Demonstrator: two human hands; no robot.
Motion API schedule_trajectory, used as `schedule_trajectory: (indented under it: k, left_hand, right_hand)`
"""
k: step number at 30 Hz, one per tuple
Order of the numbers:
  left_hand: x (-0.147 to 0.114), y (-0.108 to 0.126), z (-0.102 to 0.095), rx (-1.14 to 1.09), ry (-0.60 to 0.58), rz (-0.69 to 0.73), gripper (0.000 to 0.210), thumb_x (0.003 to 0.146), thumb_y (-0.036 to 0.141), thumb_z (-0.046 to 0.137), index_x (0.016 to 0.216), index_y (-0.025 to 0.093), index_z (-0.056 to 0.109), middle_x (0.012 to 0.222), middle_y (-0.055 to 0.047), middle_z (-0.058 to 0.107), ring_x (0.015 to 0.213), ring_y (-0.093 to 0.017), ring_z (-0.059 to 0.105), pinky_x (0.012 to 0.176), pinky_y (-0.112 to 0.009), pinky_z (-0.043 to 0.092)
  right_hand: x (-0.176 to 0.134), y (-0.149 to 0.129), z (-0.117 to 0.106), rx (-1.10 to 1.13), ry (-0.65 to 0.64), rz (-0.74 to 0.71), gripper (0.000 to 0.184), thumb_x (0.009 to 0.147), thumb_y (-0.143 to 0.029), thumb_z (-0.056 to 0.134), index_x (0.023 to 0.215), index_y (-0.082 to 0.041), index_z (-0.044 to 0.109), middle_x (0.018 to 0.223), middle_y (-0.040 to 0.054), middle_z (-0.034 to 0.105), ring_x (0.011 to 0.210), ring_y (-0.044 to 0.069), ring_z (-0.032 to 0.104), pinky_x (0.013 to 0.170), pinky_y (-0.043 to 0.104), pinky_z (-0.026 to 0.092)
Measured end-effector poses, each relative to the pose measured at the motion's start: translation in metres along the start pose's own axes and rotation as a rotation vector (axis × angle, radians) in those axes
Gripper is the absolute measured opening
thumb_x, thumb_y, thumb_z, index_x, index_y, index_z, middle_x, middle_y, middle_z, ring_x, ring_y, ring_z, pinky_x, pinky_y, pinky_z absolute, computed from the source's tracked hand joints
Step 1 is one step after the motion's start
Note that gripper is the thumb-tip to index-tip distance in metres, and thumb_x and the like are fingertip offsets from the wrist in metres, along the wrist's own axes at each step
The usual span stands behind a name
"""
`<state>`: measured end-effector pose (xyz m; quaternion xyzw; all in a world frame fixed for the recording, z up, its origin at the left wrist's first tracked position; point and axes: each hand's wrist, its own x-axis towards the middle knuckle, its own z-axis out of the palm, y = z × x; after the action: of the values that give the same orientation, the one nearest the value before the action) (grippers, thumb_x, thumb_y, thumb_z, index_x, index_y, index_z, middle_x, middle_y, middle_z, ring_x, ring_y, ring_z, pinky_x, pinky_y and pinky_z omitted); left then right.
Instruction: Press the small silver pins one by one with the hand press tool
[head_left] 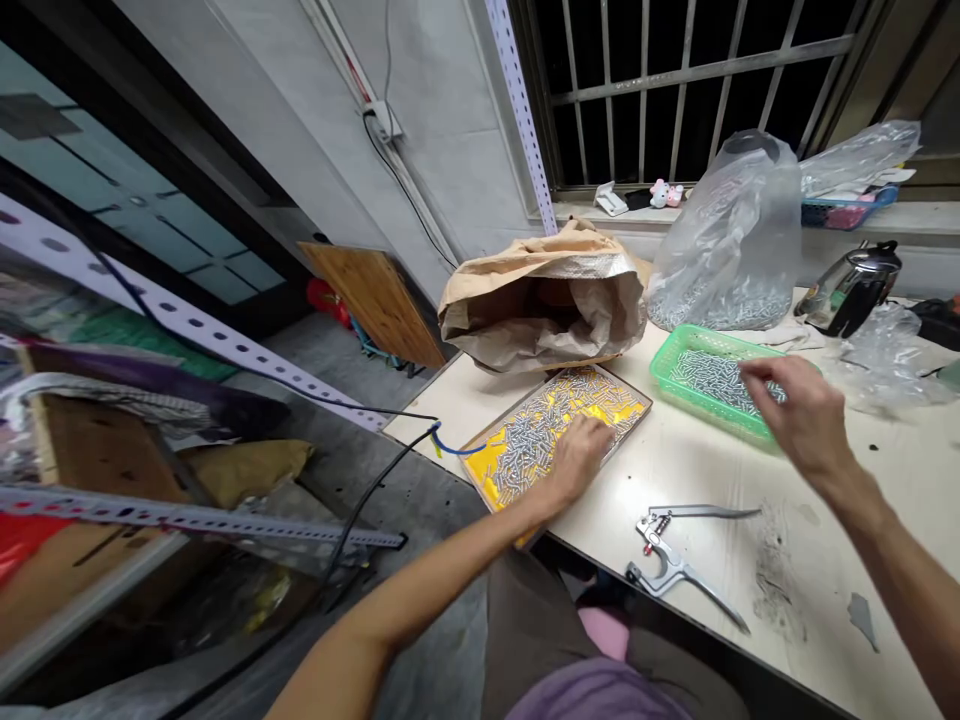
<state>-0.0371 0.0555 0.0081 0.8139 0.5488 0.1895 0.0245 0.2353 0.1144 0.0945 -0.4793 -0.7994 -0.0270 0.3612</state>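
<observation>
Metal pins (521, 455) lie loose over a yellow-bottomed tray (482, 470) in the middle of the frame, mostly to the left of the person's left hand (581, 458), which is down among them. Its fingers curl inward; from here I can't tell whether they grip any. More pins fill the green basket (705, 412), right of centre. The right hand (802, 405) is over its right end, fingertips drawn narrow, whatever they pinch too small to see.
</observation>
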Motion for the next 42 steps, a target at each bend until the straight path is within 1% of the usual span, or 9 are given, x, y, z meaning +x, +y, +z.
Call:
schedule_trajectory:
  k: [2, 5, 12, 21, 25, 29, 32, 35, 42]
  left_hand:
    - [0.023, -0.023, -0.001, 0.046, -0.063, -0.062, 0.019, 0.091, 0.015, 0.045, 0.096, 0.016, 0.064, 0.092, -0.008, 0.06, 0.089, -0.02, 0.052, 0.076, -0.033, 0.046]
    - [0.047, -0.044, 0.007, 0.088, -0.188, -0.066, 0.018, 0.09, 0.013, 0.045, 0.093, 0.016, 0.063, 0.094, -0.008, 0.058, 0.091, -0.02, 0.048, 0.074, -0.031, 0.044]
    - [0.066, -0.057, 0.018, 0.169, -0.32, 0.042, 0.018, 0.093, 0.015, 0.042, 0.083, 0.015, 0.057, 0.094, -0.009, 0.054, 0.092, -0.021, 0.044, 0.074, -0.031, 0.04]
    - [0.069, -0.061, 0.011, 0.174, -0.423, 0.095, 0.017, 0.087, 0.005, 0.044, 0.082, 0.015, 0.056, 0.094, -0.01, 0.057, 0.094, -0.022, 0.048, 0.081, -0.032, 0.041]
    - [0.065, -0.049, -0.004, 0.108, -0.351, -0.023, 0.017, 0.085, 0.006, 0.045, 0.077, 0.014, 0.058, 0.089, -0.01, 0.06, 0.09, -0.021, 0.051, 0.079, -0.032, 0.042]
    - [0.041, -0.018, -0.018, -0.327, -0.273, -0.231, 0.01, 0.081, 0.015, 0.052, 0.077, 0.014, 0.062, 0.077, -0.004, 0.062, 0.073, -0.014, 0.054, 0.071, -0.026, 0.043]
    - [0.005, 0.016, -0.016, -0.754, -0.483, -0.482, 0.02, 0.075, 0.032, 0.06, 0.08, 0.013, 0.064, 0.063, 0.001, 0.057, 0.055, -0.009, 0.048, 0.053, -0.02, 0.039]
    - [-0.031, 0.044, -0.005, -0.934, -0.645, -0.685, 0.032, 0.068, 0.041, 0.065, 0.078, 0.011, 0.065, 0.053, 0.004, 0.05, 0.044, -0.006, 0.039, 0.043, -0.018, 0.03]
    - [-0.055, 0.062, 0.008, -0.935, -0.656, -0.813, 0.028, 0.066, 0.04, 0.067, 0.071, 0.012, 0.064, 0.047, 0.007, 0.046, 0.042, -0.006, 0.037, 0.041, -0.017, 0.027]
  right_hand:
    - [0.005, 0.022, -0.003, -0.095, -0.018, 0.055, 0.034, 0.092, -0.04, 0.041, 0.111, -0.019, 0.061, 0.092, 0.0108, 0.062, 0.086, 0.026, 0.059, 0.073, 0.042, 0.047]
    - [-0.02, 0.027, 0.001, -0.089, -0.081, 0.072, 0.038, 0.093, -0.041, 0.039, 0.116, -0.018, 0.059, 0.098, 0.0122, 0.061, 0.087, 0.025, 0.06, 0.069, 0.039, 0.05]
    - [-0.116, -0.014, 0.001, 0.124, -0.241, 0.046, 0.027, 0.095, -0.035, 0.038, 0.102, -0.024, 0.061, 0.097, 0.0074, 0.065, 0.085, 0.02, 0.066, 0.069, 0.032, 0.056]
    - [-0.163, -0.059, -0.006, 0.245, -0.29, 0.056, 0.024, 0.094, -0.028, 0.039, 0.103, -0.026, 0.062, 0.091, 0.005, 0.068, 0.08, 0.019, 0.067, 0.069, 0.032, 0.059]
    - [-0.175, -0.07, -0.002, 0.214, -0.282, 0.038, 0.026, 0.095, -0.025, 0.037, 0.102, -0.024, 0.062, 0.089, 0.0058, 0.067, 0.078, 0.019, 0.066, 0.067, 0.032, 0.058]
    - [-0.178, -0.075, 0.0, 0.136, -0.314, 0.039, 0.027, 0.096, -0.024, 0.037, 0.102, -0.018, 0.062, 0.088, 0.0081, 0.065, 0.079, 0.019, 0.063, 0.067, 0.032, 0.054]
    - [-0.18, -0.075, 0.003, 0.052, -0.371, 0.023, 0.025, 0.095, -0.022, 0.039, 0.099, -0.016, 0.063, 0.082, 0.0072, 0.062, 0.074, 0.018, 0.058, 0.064, 0.032, 0.05]
    - [-0.183, -0.075, 0.005, 0.007, -0.414, 0.021, 0.023, 0.095, -0.02, 0.041, 0.095, -0.016, 0.063, 0.078, 0.0057, 0.061, 0.072, 0.018, 0.055, 0.064, 0.031, 0.045]
    - [-0.191, -0.075, 0.007, -0.024, -0.437, 0.026, 0.022, 0.094, -0.019, 0.042, 0.099, -0.016, 0.063, 0.078, 0.0051, 0.06, 0.072, 0.018, 0.051, 0.066, 0.031, 0.039]
